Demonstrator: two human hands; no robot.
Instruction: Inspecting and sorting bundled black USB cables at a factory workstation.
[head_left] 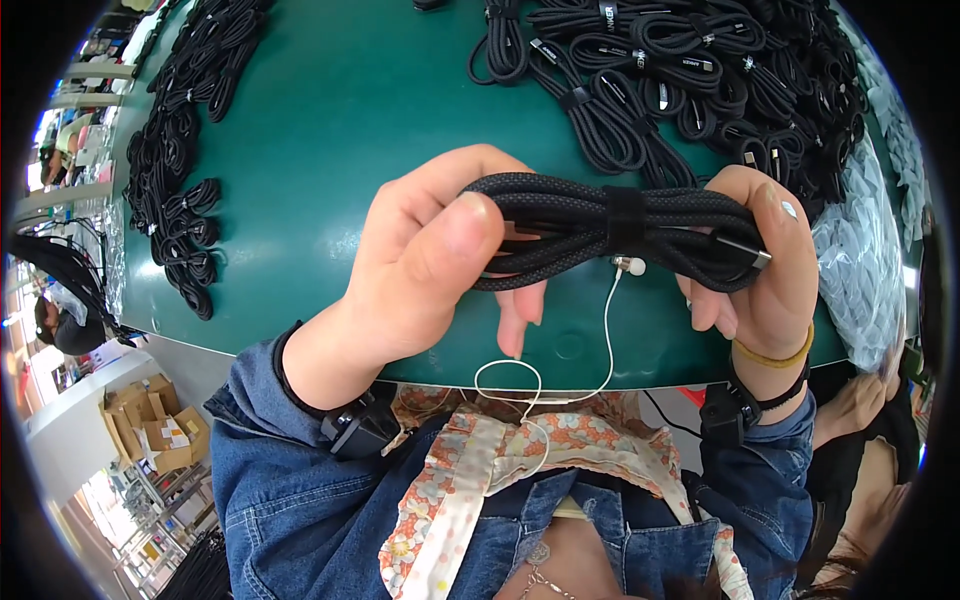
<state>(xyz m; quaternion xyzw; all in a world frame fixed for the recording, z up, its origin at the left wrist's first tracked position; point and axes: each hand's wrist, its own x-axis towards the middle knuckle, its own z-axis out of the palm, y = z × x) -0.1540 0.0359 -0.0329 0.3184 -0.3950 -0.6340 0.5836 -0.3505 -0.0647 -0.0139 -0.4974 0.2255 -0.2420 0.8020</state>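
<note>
A coiled black braided cable bundle (600, 235), bound by a black strap at its middle, is held level between both hands above the green table (330, 150). My left hand (420, 260) grips its left end, thumb on top. My right hand (765, 270) grips the right end, where a metal plug shows by the fingers. A white earphone (632, 266) hangs just under the bundle, its thin white cord looping down to my lap.
A big heap of strapped black cable bundles (690, 80) fills the table's far right. A row of more bundles (185, 190) runs along the far left edge. Clear plastic bags (865, 260) lie at the right. Cardboard boxes (155, 420) stand on the floor at lower left.
</note>
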